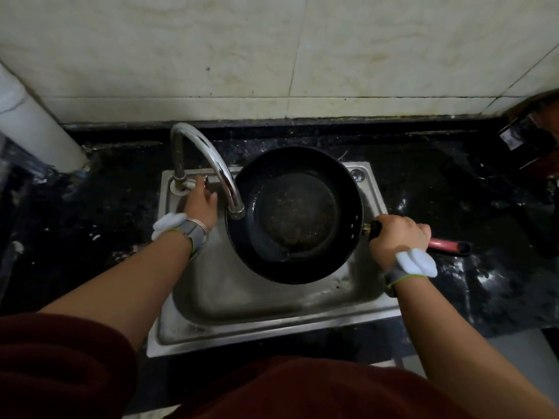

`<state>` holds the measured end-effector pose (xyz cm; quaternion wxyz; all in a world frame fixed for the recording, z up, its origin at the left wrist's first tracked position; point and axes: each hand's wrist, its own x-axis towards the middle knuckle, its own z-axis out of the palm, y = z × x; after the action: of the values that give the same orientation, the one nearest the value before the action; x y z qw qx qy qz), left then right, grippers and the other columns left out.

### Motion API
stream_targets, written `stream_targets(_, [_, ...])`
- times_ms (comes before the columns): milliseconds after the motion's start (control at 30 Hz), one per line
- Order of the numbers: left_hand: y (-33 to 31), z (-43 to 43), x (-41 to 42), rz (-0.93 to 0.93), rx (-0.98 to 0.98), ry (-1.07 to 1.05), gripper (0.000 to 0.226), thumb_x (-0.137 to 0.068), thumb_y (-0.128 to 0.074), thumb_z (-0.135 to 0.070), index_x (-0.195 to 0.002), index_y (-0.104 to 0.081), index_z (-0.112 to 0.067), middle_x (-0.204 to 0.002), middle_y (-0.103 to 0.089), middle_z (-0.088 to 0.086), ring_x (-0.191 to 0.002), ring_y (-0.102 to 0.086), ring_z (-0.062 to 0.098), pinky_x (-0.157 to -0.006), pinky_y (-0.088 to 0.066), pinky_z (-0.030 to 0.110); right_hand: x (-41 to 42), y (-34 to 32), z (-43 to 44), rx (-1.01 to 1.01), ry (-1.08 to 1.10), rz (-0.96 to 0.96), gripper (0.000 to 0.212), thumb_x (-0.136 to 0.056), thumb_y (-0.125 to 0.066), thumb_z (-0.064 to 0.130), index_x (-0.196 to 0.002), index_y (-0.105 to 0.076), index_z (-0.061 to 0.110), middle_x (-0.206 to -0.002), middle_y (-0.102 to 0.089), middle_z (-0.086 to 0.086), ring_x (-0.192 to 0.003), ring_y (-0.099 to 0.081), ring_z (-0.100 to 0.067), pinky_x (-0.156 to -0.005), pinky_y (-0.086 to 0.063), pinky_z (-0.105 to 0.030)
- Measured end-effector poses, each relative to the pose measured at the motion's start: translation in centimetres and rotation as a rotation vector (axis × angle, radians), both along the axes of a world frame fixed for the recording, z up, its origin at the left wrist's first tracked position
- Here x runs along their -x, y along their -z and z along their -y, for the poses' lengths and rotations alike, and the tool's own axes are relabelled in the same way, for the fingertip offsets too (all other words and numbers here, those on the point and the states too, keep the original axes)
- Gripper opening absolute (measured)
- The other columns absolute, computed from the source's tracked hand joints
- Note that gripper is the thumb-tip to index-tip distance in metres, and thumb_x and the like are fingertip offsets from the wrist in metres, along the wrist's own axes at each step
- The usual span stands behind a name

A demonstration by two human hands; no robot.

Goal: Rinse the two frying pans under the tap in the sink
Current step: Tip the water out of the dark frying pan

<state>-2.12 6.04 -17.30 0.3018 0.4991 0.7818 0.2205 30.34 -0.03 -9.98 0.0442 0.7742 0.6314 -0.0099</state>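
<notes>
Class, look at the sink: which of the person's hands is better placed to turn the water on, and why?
The left hand. It is already at the valve at the base of the tap, while the right hand grips the handle of the frying pan, holding it under the spout.

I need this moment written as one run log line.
left hand: on tap valve | right hand: holds pan handle | pan: under spout, over sink | water: none visible

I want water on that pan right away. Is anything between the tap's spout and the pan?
Nothing visible. The spout ends just over the near-left rim of the pan, held by the right hand; the left hand is at the tap's base.
</notes>
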Motion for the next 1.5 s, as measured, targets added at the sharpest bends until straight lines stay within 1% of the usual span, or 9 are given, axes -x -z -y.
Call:
stream_targets(133, [1.7, 2.9, -1.2, 0.427, 0.104, -0.116, 0.033, -0.093, -0.047, -0.034, -0.124, -0.056, -0.025, -0.125, -0.058, 0.013, -0.116, -0.055, 0.031, -0.103, -0.041, 0.040, -0.5, -2.5, 0.3, 0.329, 0.075, -0.136, 0.023, -0.070, -0.054, 0.023, -0.081, -0.068, 0.037, -0.080, -0.066, 0.001, -0.075, -0.061, -0.026, -0.074, -0.051, -0.029])
stream_targets(233, [2.0, 4.1, -1.7, 0.671, 0.179, -0.213, 0.022, -0.094, -0.049, -0.030, -0.095, -0.065, -0.016, -0.101, -0.057, 0.013, -0.081, -0.055, 0.024, -0.081, -0.044, 0.033, -1.3, -2.1, 0.9, 0.546, 0.050, -0.202, 0.042, -0.047, -0.056, 0.016, -0.073, -0.067, 0.047, -0.075, -0.070, 0.006, -0.071, -0.068, -0.021, -0.063, -0.061, -0.031])
stream_targets(433, [0.7, 7.5, -1.5, 0.717, 0.255, -0.048, 0.048, -0.096, -0.036, -0.046, -0.108, -0.069, -0.012, -0.112, -0.060, 0.002, -0.097, -0.055, 0.018, -0.082, -0.040, 0.028, 0.1, -2.6, 1.0, 0.879, -0.141, -0.064, 0.033, -0.064, -0.064, 0.000, -0.091, -0.075, 0.016, -0.069, -0.061, -0.001, -0.049, -0.049, -0.010, -0.043, -0.037, -0.017])
stream_targets(600, [-0.1, 9.5, -1.8, 1.016, 0.203, -0.245, 0.045, -0.092, -0.047, -0.042, -0.061, -0.067, -0.016, -0.049, -0.065, -0.003, -0.044, -0.062, 0.009, -0.051, -0.045, 0.019, 1.5, -4.1, -1.7, 1.049, -0.161, -0.074, 0.008, -0.082, -0.063, 0.004, -0.076, -0.060, 0.003, -0.045, -0.050, -0.002, -0.025, -0.040, -0.006, -0.034, -0.032, -0.010])
stream_targets(833, [-2.3, 7.5, -0.2, 0.883, 0.146, -0.316, 0.016, -0.078, -0.062, -0.028, -0.069, -0.068, -0.017, -0.089, -0.067, 0.012, -0.088, -0.062, 0.026, -0.091, -0.048, 0.041, 2.2, -5.0, -2.7, 1.061, -0.261, 0.036, 0.014, -0.081, -0.073, 0.010, -0.087, -0.060, 0.009, -0.060, -0.050, -0.004, -0.035, -0.047, -0.009, -0.042, -0.041, -0.019])
stream_targets(1033, [-1.9, 10.1, -0.4, 0.850, 0.194, -0.375, 0.037, -0.077, -0.056, -0.013, -0.041, -0.062, -0.011, -0.039, -0.056, -0.002, -0.078, -0.054, 0.025, -0.072, -0.041, 0.035, 4.1, -4.7, -1.1, 1.068, -0.362, 0.235, 0.015, -0.089, -0.065, 0.015, -0.097, -0.054, 0.008, -0.067, -0.050, -0.003, -0.035, -0.051, -0.006, -0.031, -0.036, -0.009])
stream_targets(1133, [-4.1, 9.3, -1.2, 0.921, 0.116, -0.443, 0.016, -0.076, -0.059, -0.017, -0.061, -0.064, -0.012, -0.062, -0.060, 0.007, -0.068, -0.057, 0.025, -0.066, -0.045, 0.031, 3.4, -6.1, -1.4, 0.976, -0.356, 0.220, 0.016, -0.085, -0.069, 0.015, -0.093, -0.057, 0.009, -0.061, -0.053, -0.001, -0.046, -0.050, -0.012, -0.039, -0.042, -0.017])
stream_targets(1333, [-5.8, 9.8, -4.0, 0.929, 0.058, -0.428, 0.014, -0.064, -0.063, -0.023, -0.059, -0.066, -0.010, -0.060, -0.058, 0.005, -0.066, -0.056, 0.023, -0.068, -0.045, 0.032, 0.7, -8.4, -0.5, 0.961, -0.297, 0.208, 0.031, -0.086, -0.069, 0.014, -0.115, -0.058, 0.008, -0.064, -0.050, -0.002, -0.030, -0.046, -0.003, -0.032, -0.037, -0.011])
stream_targets(1500, [-7.7, 10.7, -7.7, 0.946, 0.014, -0.419, 0.023, -0.066, -0.064, -0.027, -0.047, -0.068, -0.015, -0.053, -0.061, -0.001, -0.069, -0.057, 0.024, -0.074, -0.046, 0.034, -3.6, -10.6, 0.0, 0.912, -0.250, 0.125, 0.017, -0.081, -0.074, 0.014, -0.086, -0.058, 0.012, -0.052, -0.053, 0.003, -0.036, -0.046, -0.004, -0.037, -0.038, -0.012])
